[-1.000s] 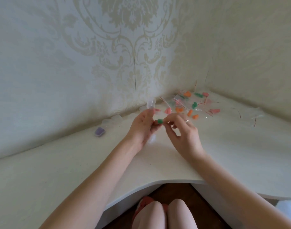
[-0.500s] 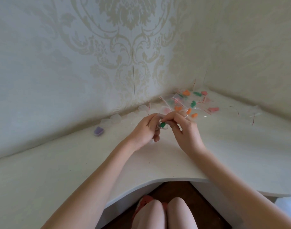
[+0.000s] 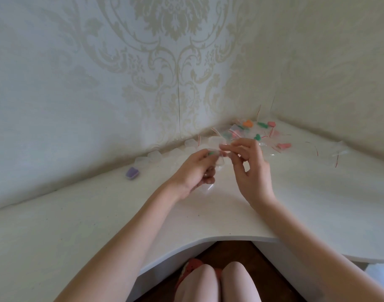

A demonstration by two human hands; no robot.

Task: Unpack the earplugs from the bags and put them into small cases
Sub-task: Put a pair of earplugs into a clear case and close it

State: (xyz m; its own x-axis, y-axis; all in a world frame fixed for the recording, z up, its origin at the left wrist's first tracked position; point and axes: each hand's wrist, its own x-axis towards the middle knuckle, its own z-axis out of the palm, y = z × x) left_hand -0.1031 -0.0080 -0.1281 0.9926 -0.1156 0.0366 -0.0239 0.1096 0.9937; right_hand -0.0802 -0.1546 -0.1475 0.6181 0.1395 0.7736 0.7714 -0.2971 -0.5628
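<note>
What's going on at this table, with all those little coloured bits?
A person sits at a white corner table sorting foam earplugs. The left hand holds a small clear case with a green earplug at its fingertips, and the right hand works at it with thumb and forefinger. More bagged earplugs lie in the corner, and a case with purple earplugs lies to the left.

Bare forearms, red patterned shorts (image 3: 192,265)

Left hand: I see my left hand (image 3: 194,171) gripping a small clear case (image 3: 217,159), green earplug (image 3: 211,153) at its fingertips.
Right hand: right hand (image 3: 249,168) pinching beside it.
Beyond the hands: bagged earplugs (image 3: 257,132).
Left of them: purple case (image 3: 132,173).
</note>
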